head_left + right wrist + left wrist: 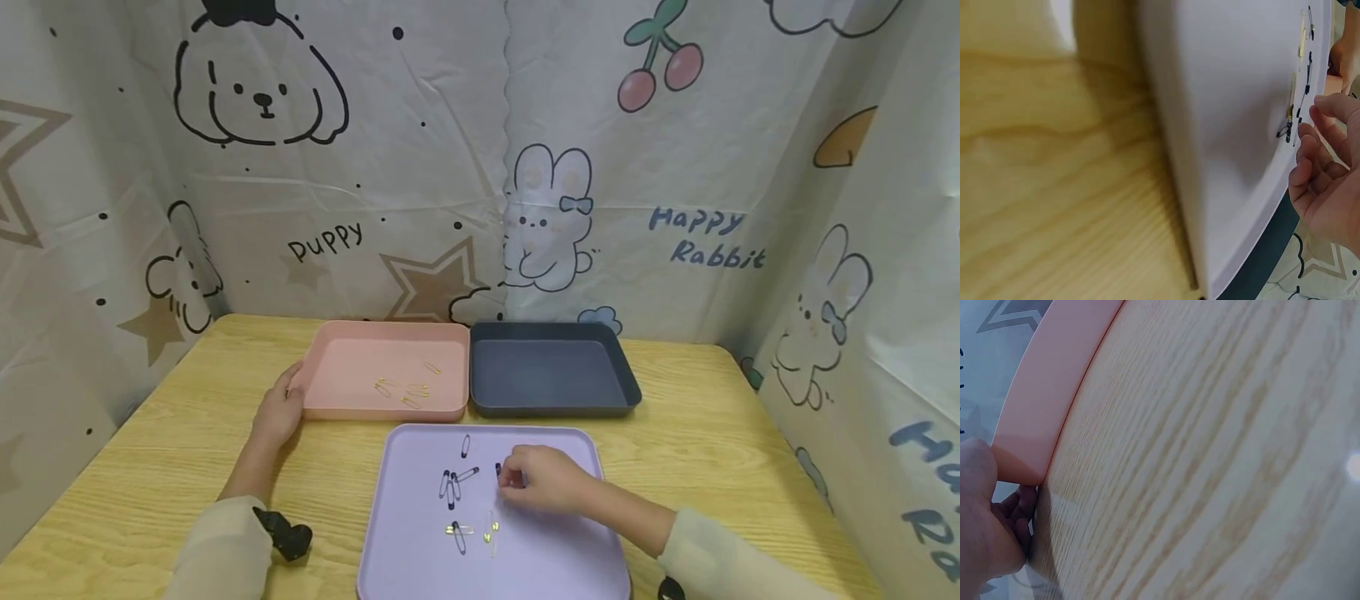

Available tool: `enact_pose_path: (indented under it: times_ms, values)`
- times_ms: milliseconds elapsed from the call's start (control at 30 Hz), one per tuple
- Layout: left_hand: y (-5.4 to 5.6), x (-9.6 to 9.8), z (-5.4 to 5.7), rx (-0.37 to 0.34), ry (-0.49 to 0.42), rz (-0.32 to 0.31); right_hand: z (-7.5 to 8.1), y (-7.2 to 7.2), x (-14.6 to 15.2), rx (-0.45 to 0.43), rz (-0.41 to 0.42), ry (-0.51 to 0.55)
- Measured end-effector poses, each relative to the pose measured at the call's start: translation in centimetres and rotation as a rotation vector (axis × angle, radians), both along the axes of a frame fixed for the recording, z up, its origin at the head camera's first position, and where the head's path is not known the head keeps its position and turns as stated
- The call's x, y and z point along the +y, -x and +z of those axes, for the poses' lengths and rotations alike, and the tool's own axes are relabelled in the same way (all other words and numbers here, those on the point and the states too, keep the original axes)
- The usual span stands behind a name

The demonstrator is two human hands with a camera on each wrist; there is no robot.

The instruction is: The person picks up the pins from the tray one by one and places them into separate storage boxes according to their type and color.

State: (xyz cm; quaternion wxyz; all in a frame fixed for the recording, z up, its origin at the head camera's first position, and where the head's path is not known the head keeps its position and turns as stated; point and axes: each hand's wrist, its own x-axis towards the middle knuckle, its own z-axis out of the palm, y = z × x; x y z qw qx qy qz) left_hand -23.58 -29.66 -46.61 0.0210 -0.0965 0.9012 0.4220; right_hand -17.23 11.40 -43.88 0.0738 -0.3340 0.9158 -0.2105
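My left hand (281, 410) holds the left side of the pink tray (390, 332), thumb and fingers at its corner in the left wrist view. Several gold safety pins (410, 402) lie in that tray. Over the lilac tray (397, 575), my right hand (551, 479) hovers with bent fingers beside a black safety pin (498, 469); no pin shows between its fingertips in the right wrist view. More black safety pins (466, 446) are scattered on the lilac tray, with a few gold safety pins (491, 527) below them. One black pin crosses a gold one.
A dark blue tray (555, 371) stands against the pink tray's right side, behind the lilac one. All three rest on a wood-grain table (712, 433). A printed curtain (435, 167) hangs behind the table and along both sides.
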Motion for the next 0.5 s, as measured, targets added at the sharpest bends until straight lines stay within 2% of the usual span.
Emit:
enact_pose_path:
  times_ms: [167, 500]
  values:
    - [-0.1, 0.0, 0.1, 0.010, 0.013, 0.000, -0.5, -0.8, 0.5, 0.039, -0.055, -0.024]
    - [0.0, 0.1, -0.1, 0.018, 0.006, -0.005, -1.0, -1.9, 1.0, 0.160, -0.092, -0.090]
